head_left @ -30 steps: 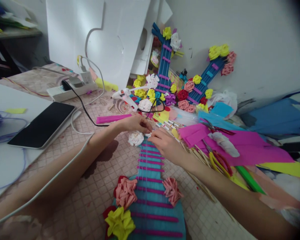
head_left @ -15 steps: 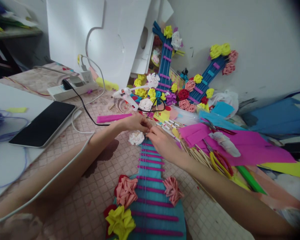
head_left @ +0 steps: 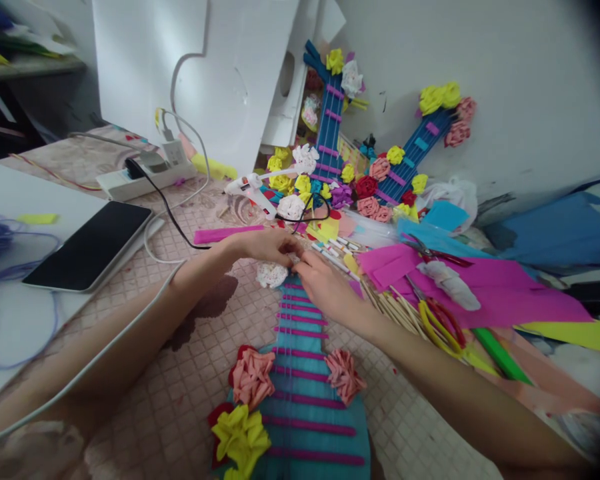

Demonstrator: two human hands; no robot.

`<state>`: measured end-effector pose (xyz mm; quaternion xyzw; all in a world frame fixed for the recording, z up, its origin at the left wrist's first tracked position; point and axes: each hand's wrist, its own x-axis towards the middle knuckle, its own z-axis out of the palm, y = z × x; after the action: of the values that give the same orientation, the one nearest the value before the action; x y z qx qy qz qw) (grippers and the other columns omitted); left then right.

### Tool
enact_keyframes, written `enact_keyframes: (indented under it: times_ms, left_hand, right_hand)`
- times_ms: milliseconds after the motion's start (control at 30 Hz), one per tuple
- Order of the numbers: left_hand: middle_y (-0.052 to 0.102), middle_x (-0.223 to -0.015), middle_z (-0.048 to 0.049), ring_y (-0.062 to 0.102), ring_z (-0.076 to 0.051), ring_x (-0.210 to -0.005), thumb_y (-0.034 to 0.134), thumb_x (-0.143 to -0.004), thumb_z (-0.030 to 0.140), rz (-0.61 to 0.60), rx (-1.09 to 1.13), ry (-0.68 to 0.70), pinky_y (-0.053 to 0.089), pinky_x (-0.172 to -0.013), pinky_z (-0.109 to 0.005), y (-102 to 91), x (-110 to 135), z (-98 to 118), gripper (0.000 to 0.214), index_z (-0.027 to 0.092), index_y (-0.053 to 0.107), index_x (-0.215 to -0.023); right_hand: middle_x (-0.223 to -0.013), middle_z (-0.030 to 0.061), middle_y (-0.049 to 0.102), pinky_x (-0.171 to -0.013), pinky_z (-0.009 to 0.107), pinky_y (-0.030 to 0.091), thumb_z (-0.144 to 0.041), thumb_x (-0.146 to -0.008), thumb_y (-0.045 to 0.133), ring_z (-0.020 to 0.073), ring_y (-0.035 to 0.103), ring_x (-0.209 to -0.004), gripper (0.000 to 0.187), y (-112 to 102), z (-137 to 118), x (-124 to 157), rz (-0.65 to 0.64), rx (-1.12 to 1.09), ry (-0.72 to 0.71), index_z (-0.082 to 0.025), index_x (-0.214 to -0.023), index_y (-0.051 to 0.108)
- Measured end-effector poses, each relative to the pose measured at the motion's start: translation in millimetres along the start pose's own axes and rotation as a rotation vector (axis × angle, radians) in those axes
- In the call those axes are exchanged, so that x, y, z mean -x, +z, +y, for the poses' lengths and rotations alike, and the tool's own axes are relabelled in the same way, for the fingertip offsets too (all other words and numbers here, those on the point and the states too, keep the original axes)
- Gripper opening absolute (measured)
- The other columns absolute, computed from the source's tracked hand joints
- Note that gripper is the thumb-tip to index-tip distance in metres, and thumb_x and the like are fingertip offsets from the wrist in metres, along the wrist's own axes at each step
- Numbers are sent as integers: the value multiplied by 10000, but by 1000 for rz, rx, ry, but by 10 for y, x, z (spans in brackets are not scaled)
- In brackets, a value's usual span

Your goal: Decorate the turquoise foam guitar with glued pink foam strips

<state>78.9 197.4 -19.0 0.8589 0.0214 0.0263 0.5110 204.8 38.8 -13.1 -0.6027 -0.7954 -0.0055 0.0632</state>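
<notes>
A blue paper guitar (head_left: pixel 307 360) with pink crossbars and thin strings lies before me, its neck pointing away. Pink paper flowers (head_left: pixel 347 377) and a yellow paper flower (head_left: pixel 241 437) sit on its body. At the top end of the neck, my left hand (head_left: pixel 270 245) and my right hand (head_left: pixel 323 277) meet with bent fingers pinched together. Whatever the fingertips hold is too small and covered to name. A white speckled paper flower (head_left: pixel 272 274) sits just beneath my left hand, beside the neck's end.
Behind my hands are a white glue gun (head_left: pixel 253 193) and two decorated guitars (head_left: pixel 414 160) leaning at the wall. To the left lie a tablet (head_left: pixel 90 247) and a power strip (head_left: pixel 145 180). Scissors (head_left: pixel 443 327), sticks (head_left: pixel 395 310) and magenta paper (head_left: pixel 510 293) crowd the right. A white cable crosses my left forearm.
Both hands stay at the neck's end with only slight finger movement. The view has shifted a little, and the guitar appears slightly higher.
</notes>
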Motion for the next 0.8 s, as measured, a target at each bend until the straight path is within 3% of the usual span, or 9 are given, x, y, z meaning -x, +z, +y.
enact_keyframes:
  times_ms: [100, 200, 367, 467, 500, 567, 700, 800]
  left_hand:
    - [677, -1031, -40, 611, -149, -896, 567, -683, 98, 28, -68, -4, 450, -754, -228, 46, 22, 42, 388, 142, 620, -1064]
    - [664, -1025, -46, 609, -165, -902, 603, -655, 109, 134, -192, -49, 452, -761, -247, 138, 60, 71, 448, 141, 581, -1101]
    - [605, -1125, -94, 569, -224, -1029, 676, -662, 160, 520, -380, -24, 451, -868, -335, 335, 245, 232, 520, 157, 511, -1154]
    - [605, -1045, -90, 539, -240, -1025, 595, -775, 150, 727, -627, -18, 423, -897, -403, 489, 419, 412, 251, 162, 582, -1025]
    - [611, -966, -77, 542, -232, -963, 558, -821, 162, 700, -705, -24, 423, -871, -408, 551, 469, 467, 123, 167, 615, -929]
    - [605, -932, -78, 522, -238, -917, 533, -867, 209, 606, -823, -40, 420, -826, -413, 679, 539, 546, 128, 179, 654, -837]
    - [597, -982, -98, 486, -265, -972, 533, -885, 262, 495, -958, -81, 391, -874, -451, 871, 550, 566, 163, 189, 676, -912]
    - [587, -1021, -101, 473, -268, -1008, 524, -893, 271, 467, -1003, -117, 358, -930, -474, 911, 521, 531, 175, 202, 672, -957]
  right_hand:
    - [-927, 93, 525, -816, 349, 460, -22, -880, 399, 217, 498, -939, 231, 3, 0, -1, 12, -22, -2, -148, -849, 591]
    - [-903, 84, 519, -783, 340, 458, -21, -881, 395, 209, 497, -898, 235, -6, -3, 0, 5, -43, 11, -157, -816, 576]
    - [-949, 83, 531, -800, 327, 443, -17, -887, 389, 201, 497, -929, 242, -11, 2, -6, 3, -105, 21, -154, -888, 589]
    - [-945, 86, 531, -789, 335, 434, -22, -886, 387, 208, 495, -919, 247, -15, 6, -8, 3, -120, 19, -148, -926, 597]
    - [-936, 86, 530, -783, 335, 432, -19, -883, 384, 208, 493, -909, 249, -19, 6, -7, 1, -119, 17, -144, -917, 597]
    - [-939, 86, 532, -781, 332, 429, -10, -876, 379, 208, 490, -911, 250, -28, 7, -4, 5, -122, 4, -140, -904, 591]
    - [-954, 88, 537, -791, 324, 431, -9, -878, 375, 208, 490, -935, 242, -41, 8, 0, 12, -97, -6, -134, -900, 582]
    - [-945, 92, 542, -802, 330, 433, -10, -880, 375, 210, 494, -934, 239, -46, 7, 2, 5, -82, -9, -132, -884, 580]
